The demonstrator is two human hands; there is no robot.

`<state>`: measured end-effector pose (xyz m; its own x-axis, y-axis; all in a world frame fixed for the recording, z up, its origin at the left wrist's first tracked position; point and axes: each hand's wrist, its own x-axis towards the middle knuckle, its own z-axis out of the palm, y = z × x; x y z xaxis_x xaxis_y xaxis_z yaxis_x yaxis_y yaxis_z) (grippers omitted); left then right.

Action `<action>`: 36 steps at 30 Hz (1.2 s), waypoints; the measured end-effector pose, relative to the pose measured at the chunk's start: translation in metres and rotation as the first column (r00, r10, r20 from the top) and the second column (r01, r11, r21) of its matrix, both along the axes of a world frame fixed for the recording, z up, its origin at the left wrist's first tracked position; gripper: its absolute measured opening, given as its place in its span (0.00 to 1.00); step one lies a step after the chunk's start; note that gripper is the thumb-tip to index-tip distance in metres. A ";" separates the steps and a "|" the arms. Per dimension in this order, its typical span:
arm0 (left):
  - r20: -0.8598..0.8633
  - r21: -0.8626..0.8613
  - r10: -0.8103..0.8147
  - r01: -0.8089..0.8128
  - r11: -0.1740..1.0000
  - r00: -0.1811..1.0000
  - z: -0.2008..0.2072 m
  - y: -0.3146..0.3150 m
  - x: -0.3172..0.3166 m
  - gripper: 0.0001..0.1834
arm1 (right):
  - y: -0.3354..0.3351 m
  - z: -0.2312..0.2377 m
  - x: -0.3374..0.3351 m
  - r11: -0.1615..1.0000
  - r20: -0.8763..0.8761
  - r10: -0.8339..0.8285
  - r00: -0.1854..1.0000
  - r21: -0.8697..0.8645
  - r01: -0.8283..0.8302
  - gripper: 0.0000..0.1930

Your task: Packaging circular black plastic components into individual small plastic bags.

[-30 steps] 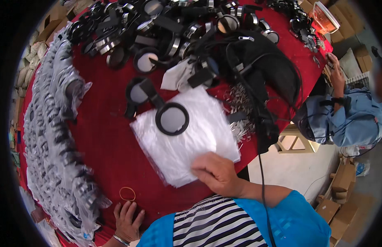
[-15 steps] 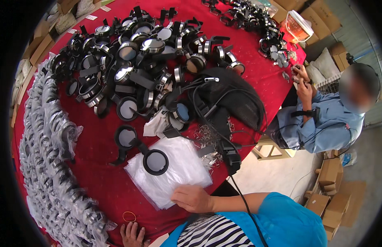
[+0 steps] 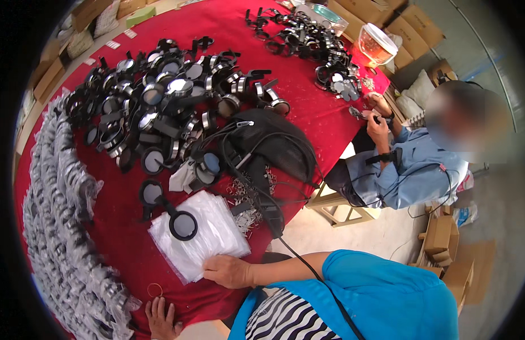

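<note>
On the red-covered table, my right hand (image 3: 228,272) has its fingers curled together at the near right edge of a stack of clear plastic bags (image 3: 208,235), pinching at that edge. My left hand (image 3: 162,318) rests at the table's near edge with fingers spread, holding nothing, just below a thin rubber band (image 3: 154,290). A black round ring with a grey disc and a handle (image 3: 184,225) lies on the bags. Another such black piece (image 3: 152,193) sits just beyond it, its handle toward the first.
A big heap of black and steel handled rings (image 3: 160,96) covers the far side. Rows of bagged pieces (image 3: 64,238) line the left. A black mesh bag with cables (image 3: 274,141) lies near small metal parts (image 3: 248,218). At right, a co-worker (image 3: 398,170) handles small parts beside an orange-filled bucket (image 3: 376,45).
My view has turned, so the table has shifted left and the co-worker shows closer in. Both my hands stay near the same spots: right at the bags' edge, left by the rubber band.
</note>
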<state>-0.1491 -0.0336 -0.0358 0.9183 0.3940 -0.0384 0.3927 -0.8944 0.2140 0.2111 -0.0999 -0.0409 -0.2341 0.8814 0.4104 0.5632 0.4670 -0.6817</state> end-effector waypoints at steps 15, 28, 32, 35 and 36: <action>-0.039 -0.036 0.032 -0.033 0.999 0.999 0.016 -0.005 0.007 0.30 | 0.002 0.011 0.002 0.996 0.072 0.058 0.996 -0.071 -0.053 0.05; -0.051 -0.057 0.040 -0.043 0.997 0.998 0.016 0.001 0.007 0.31 | 0.013 0.034 -0.004 0.957 0.118 0.040 0.992 -0.290 -0.004 0.05; -0.053 -0.073 0.040 -0.044 0.996 0.998 0.019 -0.001 0.006 0.31 | 0.048 0.081 -0.015 0.670 -0.198 0.012 0.980 -0.726 -0.155 0.08; -0.087 -0.089 0.021 -0.029 0.996 0.996 0.022 -0.001 0.008 0.31 | 0.086 0.148 -0.027 0.372 -0.795 -0.411 0.446 -0.593 -0.714 0.14; -0.084 -0.052 0.022 -0.026 0.998 0.996 0.022 -0.001 0.008 0.32 | 0.095 0.172 -0.028 0.375 -0.842 -0.391 0.371 -0.514 -0.772 0.16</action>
